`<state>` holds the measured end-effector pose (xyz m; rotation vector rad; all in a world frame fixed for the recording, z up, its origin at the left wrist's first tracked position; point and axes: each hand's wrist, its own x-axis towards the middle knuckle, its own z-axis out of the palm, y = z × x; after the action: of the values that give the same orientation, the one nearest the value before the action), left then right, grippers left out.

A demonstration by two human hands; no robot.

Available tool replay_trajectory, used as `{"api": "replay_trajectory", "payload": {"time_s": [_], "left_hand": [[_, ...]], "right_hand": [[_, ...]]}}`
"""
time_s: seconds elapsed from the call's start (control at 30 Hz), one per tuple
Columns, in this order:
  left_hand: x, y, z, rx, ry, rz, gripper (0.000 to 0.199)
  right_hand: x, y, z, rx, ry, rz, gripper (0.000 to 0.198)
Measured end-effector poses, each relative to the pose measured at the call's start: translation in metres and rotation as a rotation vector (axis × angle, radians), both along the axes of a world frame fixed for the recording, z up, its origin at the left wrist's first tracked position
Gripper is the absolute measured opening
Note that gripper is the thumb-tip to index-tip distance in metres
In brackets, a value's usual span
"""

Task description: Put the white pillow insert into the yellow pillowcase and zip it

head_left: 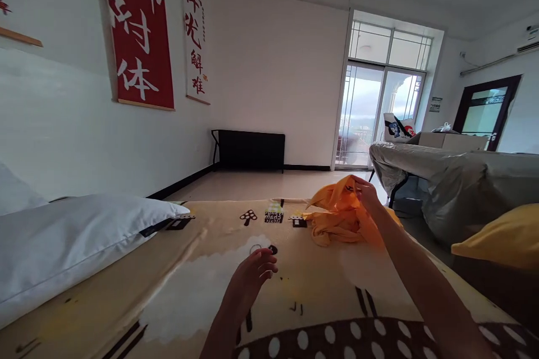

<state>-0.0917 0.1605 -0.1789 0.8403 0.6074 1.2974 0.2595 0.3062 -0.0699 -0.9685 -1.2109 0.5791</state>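
Pillow, plump and white, lies at the left on a beige blanket printed with mushrooms, clouds and, along the near edge, white dots on brown. Above it, a red scroll with white characters hangs on the wall, and to its right a white scroll with red ones. Farther right, a black panel stands low against the far wall. In front, the left hand is over the middle of the blanket, its grip loose and holding nothing, fingers slightly bent; whether it touches the fabric I cannot tell. To its right, an orange cloth lies rumpled near the blanket's far edge, its top raised. The right hand has its grip closed on that upper part. Behind is a glass door; then a plastic-covered tabletop carrying boxes, and, nearer, a yellow cushion.
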Motion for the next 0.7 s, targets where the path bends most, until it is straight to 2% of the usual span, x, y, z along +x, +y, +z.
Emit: {"api": "replay_trajectory", "payload": {"time_s": [0.1,0.2,0.27,0.33,0.4,0.47,0.6,0.7], "left_hand": [[0.012,-0.004,0.003,0.032,0.059,-0.108,0.025],[0.028,-0.005,0.004,0.038,0.085,-0.199,0.037],[0.038,-0.004,0.003,0.005,0.044,-0.150,0.035],[0.043,-0.004,0.003,-0.019,-0.006,-0.033,0.024],[0.043,-0.005,0.004,-0.028,-0.037,0.095,0.014],[0.038,-0.006,0.005,-0.037,-0.043,0.174,0.012],[0.023,-0.013,0.014,-0.016,-0.051,0.443,0.011],[0.008,-0.020,0.026,0.051,-0.048,0.586,0.017]], "right_hand": [[-0.030,-0.022,0.024,0.031,0.009,0.121,0.058],[-0.072,-0.070,0.019,0.036,-0.033,0.255,0.048],[-0.098,-0.113,-0.001,0.063,-0.136,0.437,0.038],[-0.119,-0.155,-0.029,0.100,-0.330,0.617,0.034],[-0.134,-0.188,-0.061,0.109,-0.518,0.719,0.032],[-0.143,-0.206,-0.091,0.054,-0.637,0.775,0.033],[-0.143,-0.205,-0.135,-0.212,-0.796,0.725,0.027],[-0.128,-0.188,-0.148,-0.166,-0.901,0.513,0.021]]}}
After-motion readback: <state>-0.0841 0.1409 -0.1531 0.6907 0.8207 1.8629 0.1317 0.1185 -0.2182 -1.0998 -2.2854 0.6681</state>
